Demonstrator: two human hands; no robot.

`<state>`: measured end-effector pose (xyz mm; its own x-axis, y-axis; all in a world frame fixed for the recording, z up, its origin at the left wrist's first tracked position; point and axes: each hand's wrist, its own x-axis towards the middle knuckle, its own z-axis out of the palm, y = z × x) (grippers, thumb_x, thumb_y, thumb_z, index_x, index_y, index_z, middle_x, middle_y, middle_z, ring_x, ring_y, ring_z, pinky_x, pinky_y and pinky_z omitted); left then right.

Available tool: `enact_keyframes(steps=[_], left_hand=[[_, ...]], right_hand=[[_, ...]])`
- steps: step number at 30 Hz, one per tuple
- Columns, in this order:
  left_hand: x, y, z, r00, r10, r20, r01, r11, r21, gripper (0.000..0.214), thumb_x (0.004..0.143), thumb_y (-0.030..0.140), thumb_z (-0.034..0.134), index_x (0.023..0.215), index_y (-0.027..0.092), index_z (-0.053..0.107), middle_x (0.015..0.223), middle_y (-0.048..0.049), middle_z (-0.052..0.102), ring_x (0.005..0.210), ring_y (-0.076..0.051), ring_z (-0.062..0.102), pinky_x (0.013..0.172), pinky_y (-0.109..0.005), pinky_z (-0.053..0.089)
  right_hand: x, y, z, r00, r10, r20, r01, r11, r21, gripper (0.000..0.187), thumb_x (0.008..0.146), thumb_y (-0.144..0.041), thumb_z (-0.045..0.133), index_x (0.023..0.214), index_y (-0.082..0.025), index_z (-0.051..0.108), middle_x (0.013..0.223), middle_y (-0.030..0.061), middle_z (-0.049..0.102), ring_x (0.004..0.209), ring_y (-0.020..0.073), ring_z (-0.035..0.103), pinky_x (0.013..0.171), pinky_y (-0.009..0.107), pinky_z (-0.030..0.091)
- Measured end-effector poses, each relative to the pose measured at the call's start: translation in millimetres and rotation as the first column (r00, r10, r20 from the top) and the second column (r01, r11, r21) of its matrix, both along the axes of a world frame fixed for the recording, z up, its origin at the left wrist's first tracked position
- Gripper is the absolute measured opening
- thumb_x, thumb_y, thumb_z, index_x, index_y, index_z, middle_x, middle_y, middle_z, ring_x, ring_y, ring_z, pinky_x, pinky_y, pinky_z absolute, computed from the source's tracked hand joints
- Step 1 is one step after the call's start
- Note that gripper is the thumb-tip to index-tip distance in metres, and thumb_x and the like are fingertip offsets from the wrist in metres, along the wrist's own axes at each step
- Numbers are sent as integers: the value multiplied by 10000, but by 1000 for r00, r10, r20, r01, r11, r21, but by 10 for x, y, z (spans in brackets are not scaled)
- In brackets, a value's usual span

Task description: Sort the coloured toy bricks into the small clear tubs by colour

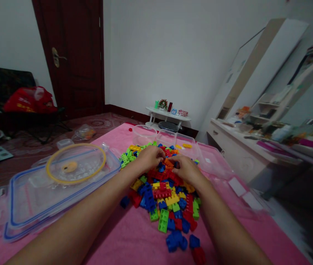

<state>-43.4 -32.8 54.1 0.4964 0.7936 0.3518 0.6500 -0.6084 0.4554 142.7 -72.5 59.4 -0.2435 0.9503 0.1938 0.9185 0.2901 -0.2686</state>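
A heap of plastic building blocks in red, blue, yellow, green and orange lies on a pink cloth. My left hand reaches into the far part of the heap, its fingers curled together; whatever they hold is hidden. Close beside it, on the right, my right hand has its thumb and fingers bent around an orange building block. Clear plastic boxes stand just behind the heap.
Clear lids with blue seals lie to the left, carrying a round lid with a yellow rim. At the right is another clear container with white labels. Beyond stand a dresser, a low white shelf and a chair with a red bag.
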Motion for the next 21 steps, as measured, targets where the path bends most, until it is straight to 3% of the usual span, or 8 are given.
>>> enact_keyframes(steps=[4, 8, 11, 17, 21], left_hand=[[15, 3, -25, 999, 8, -46, -7, 1000, 16, 292, 746, 189, 581, 1000, 211, 723, 927, -44, 725, 839, -180, 641, 714, -243, 453], [30, -9, -20, 998, -3, -61, 5, 999, 34, 293, 751, 175, 561, 995, 192, 724, 911, -53, 723, 817, -181, 639, 699, -246, 449], [37, -13, -12, 998, -21, -63, 23, 999, 32, 289, 758, 168, 548, 988, 178, 724, 901, -57, 723, 805, -179, 639, 690, -243, 451], [57, -39, 28, 997, -15, -77, 18, 999, 40, 298, 743, 150, 544, 978, 177, 726, 917, -55, 726, 811, -178, 640, 680, -240, 442], [58, -66, 70, 996, -13, -90, 16, 999, 32, 264, 750, 154, 544, 934, 167, 732, 877, -59, 725, 784, -173, 633, 677, -238, 429]], right_hand=[[-50, -55, -45, 996, -70, 63, 68, 997, 31, 456, 696, -222, 680, 1149, -261, 636, 1048, 36, 668, 933, 196, 598, 787, 278, 404], [-26, -63, -82, 994, -111, -17, 112, 993, 36, 176, 711, -238, 672, 886, -231, 684, 842, 1, 684, 782, 154, 597, 670, 239, 381], [16, -76, -80, 992, -112, -51, 114, 993, 31, 66, 723, -214, 643, 778, -224, 680, 773, -2, 675, 733, 139, 586, 635, 227, 366], [85, -124, 39, 987, -116, -115, 126, 988, 85, 72, 724, -239, 606, 766, -205, 655, 755, 2, 660, 690, 136, 572, 601, 226, 350], [69, -151, 38, 991, -136, -21, 137, 988, 77, 79, 705, -236, 611, 777, -230, 644, 764, -9, 671, 720, 154, 592, 592, 232, 331]])
